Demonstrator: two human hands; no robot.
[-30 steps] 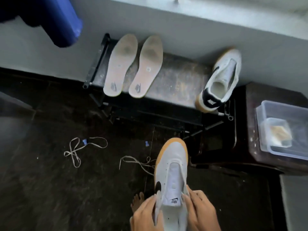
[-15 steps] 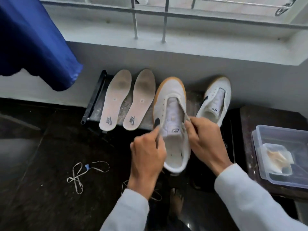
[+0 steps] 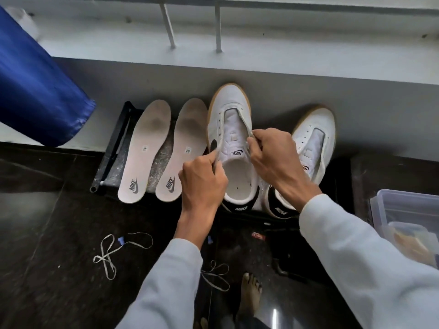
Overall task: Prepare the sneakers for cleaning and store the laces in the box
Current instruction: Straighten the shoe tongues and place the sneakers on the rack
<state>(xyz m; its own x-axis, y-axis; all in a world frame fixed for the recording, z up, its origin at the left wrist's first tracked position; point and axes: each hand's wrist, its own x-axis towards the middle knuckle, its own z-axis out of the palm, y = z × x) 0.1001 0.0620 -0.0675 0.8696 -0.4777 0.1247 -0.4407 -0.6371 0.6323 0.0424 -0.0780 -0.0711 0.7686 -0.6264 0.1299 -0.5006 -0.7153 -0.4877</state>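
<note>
One lace [image 3: 111, 252] lies on the dark floor [image 3: 47, 281] at the left, and a second lace [image 3: 216, 274] lies close by. Two insoles [image 3: 145, 150] rest on the black rack [image 3: 111, 148]. The left hand [image 3: 202, 184] pinches the left edge of the white sneaker [image 3: 229, 119]. The right hand [image 3: 273, 157] pinches the right edge. I think both hands should set it down softly and straight, touching the other sneaker [image 3: 313, 141] without knocking it. The clear box [image 3: 408, 205] waits far right for both laces.
</note>
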